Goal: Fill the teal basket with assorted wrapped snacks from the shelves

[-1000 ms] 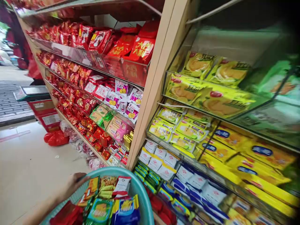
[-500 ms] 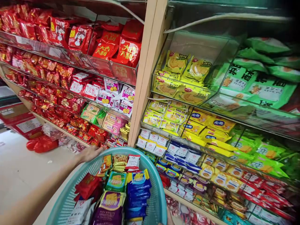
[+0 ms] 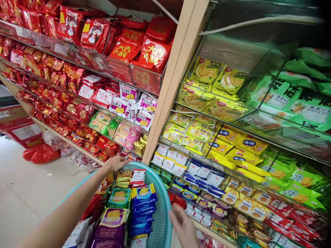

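A turquoise plastic basket [image 3: 163, 203] is in front of me, loaded with wrapped snacks. Inside are blue packets [image 3: 141, 213], purple packets [image 3: 110, 229], a green packet [image 3: 119, 197] and a white-and-red packet [image 3: 138, 176]. My left arm reaches across the basket's left part, covering some red and white packets. At the far rim, my left hand [image 3: 117, 163] is closed over the edge; its fingertips are partly hidden. Just right of the basket's right rim is my right hand [image 3: 183, 224], slightly blurred, fingers apart with nothing visible in them.
Tiered clear shelves hold red packets [image 3: 152, 53] on the left and yellow packets [image 3: 207, 70] and green bags [image 3: 279, 94] on the right. A wooden upright [image 3: 173, 72] divides them. A red plastic bag [image 3: 41, 154] and boxes [image 3: 24, 132] are on the floor at left.
My left hand has shifted right along the far rim, its arm now crossing the basket. My right hand has come up into view beside the right rim. The basket appears lower and further left.
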{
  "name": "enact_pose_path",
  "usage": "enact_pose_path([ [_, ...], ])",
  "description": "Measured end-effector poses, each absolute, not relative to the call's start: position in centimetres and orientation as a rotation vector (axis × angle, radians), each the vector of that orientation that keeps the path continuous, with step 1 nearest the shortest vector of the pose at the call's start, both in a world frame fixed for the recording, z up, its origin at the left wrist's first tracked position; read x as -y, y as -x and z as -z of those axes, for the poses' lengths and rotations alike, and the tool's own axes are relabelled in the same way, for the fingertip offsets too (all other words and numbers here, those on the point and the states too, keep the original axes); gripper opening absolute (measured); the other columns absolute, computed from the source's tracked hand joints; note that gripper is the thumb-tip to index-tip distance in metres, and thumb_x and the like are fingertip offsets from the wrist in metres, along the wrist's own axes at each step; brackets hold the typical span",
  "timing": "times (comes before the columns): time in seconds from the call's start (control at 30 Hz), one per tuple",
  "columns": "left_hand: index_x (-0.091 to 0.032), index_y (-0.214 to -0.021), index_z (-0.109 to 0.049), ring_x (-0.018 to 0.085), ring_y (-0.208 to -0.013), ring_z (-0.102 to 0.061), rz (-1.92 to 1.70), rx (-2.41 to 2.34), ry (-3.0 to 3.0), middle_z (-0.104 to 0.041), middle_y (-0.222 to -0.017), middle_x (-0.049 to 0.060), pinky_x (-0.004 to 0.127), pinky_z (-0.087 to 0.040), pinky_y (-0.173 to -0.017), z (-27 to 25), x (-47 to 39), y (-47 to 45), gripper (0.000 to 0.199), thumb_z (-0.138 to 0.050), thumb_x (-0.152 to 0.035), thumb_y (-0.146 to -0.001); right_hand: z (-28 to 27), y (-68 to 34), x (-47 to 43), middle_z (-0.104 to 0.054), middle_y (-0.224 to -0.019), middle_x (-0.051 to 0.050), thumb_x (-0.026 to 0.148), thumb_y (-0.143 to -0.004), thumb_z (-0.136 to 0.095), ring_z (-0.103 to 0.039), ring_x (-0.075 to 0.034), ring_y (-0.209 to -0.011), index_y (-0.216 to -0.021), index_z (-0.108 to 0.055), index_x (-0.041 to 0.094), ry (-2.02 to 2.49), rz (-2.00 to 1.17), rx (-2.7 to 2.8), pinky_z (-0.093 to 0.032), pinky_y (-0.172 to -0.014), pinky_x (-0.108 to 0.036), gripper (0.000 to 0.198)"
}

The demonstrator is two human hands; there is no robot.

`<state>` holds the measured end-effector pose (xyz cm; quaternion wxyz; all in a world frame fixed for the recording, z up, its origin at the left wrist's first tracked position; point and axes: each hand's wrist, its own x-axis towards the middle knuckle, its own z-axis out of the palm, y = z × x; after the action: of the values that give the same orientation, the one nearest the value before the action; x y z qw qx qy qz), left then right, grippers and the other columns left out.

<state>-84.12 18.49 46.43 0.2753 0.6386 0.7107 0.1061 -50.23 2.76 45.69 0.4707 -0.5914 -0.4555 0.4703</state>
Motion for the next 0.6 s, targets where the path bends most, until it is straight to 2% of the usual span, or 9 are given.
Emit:
enact_pose_path([
  [0.03, -0.023, -0.072, -0.067, 0.025, -0.071, -0.064, -0.283, -1.923, -1.714, -0.066, -0.068, 0.005, 0.03, -0.043, -0.064, -46.4, -18.4, 84.3, 0.059, -0.035, -0.072, -0.074, -47.0, 50.1, -4.8, -0.069, -0.09, -0.008, 0.043, -0.063, -0.071, -0.063, -0.023, -0.087, -0.095, -0.067, 0.019, 1.492, -1.054, 1.188, -0.05, -0.081, -0.034, 0.04],
  [0.1, -0.023, -0.075, -0.068, 0.026, -0.073, -0.065, -0.278, -1.942, -1.711, -0.067, -0.069, 0.006, 0.031, -0.043, -0.064, -46.5, -18.3, 84.4, 0.059, -0.035, -0.072, -0.074, -49.6, 50.6, -9.2, -0.068, -0.089, -0.008, 0.046, -0.065, -0.069, -0.063, -0.021, -0.082, -0.099, -0.064, 0.018, 1.459, -0.884, 1.225, -0.052, -0.075, -0.034, 0.044],
  [0.17, -0.023, -0.078, -0.069, 0.027, -0.077, -0.065, -0.274, -1.949, -1.715, -0.068, -0.072, 0.007, 0.031, -0.043, -0.066, -46.6, -18.3, 84.3, 0.059, -0.036, -0.071, -0.075, -51.2, 52.3, -13.6, -0.065, -0.093, -0.008, 0.049, -0.063, -0.07, -0.061, -0.018, -0.07, -0.101, -0.059, 0.017, 1.374, -0.911, 1.113, -0.052, -0.057, -0.03, 0.051],
  [0.2, -0.023, -0.08, -0.069, 0.028, -0.08, -0.065, -0.272, -1.95, -1.716, -0.069, -0.074, 0.008, 0.032, -0.043, -0.067, -46.7, -18.3, 84.3, 0.059, -0.036, -0.071, -0.075, -51.6, 53.4, -15.5, -0.064, -0.096, -0.008, 0.048, -0.06, -0.071, -0.06, -0.016, -0.066, -0.102, -0.057, 0.016, 1.348, -0.934, 1.028, -0.051, -0.054, -0.029, 0.055],
  [0.37, -0.021, -0.096, -0.069, 0.031, -0.09, -0.064, -0.259, -1.961, -1.702, -0.071, -0.089, 0.012, 0.034, -0.044, -0.074, -47.1, -18.2, 84.4, 0.062, -0.034, -0.069, -0.077, -50.7, 57.7, -20.6, -0.056, -0.112, -0.013, 0.048, -0.059, -0.069, -0.056, -0.012, -0.059, -0.103, -0.051, 0.015, 1.359, -0.877, 0.97, -0.047, -0.048, -0.027, 0.058],
  [0.47, -0.02, -0.094, -0.069, 0.032, -0.089, -0.064, -0.263, -1.979, -1.693, -0.071, -0.087, 0.012, 0.035, -0.044, -0.073, -47.4, -18.0, 84.7, 0.063, -0.033, -0.069, -0.077, -50.2, 58.4, -21.6, -0.057, -0.108, -0.011, 0.049, -0.06, -0.068, -0.056, -0.014, -0.065, -0.102, -0.05, 0.016, 1.388, -0.783, 0.985, -0.045, -0.051, -0.027, 0.057],
  [0.6, -0.021, -0.088, -0.068, 0.032, -0.085, -0.064, -0.283, -1.992, -1.697, -0.07, -0.08, 0.01, 0.035, -0.044, -0.07, -47.7, -17.7, 85.1, 0.063, -0.031, -0.07, -0.077, -50.2, 58.5, -22.6, -0.056, -0.088, -0.006, 0.046, -0.055, -0.071, -0.052, -0.018, -0.076, -0.089, -0.054, 0.016, 1.445, -0.649, 1.018, -0.044, -0.067, -0.031, 0.049],
])
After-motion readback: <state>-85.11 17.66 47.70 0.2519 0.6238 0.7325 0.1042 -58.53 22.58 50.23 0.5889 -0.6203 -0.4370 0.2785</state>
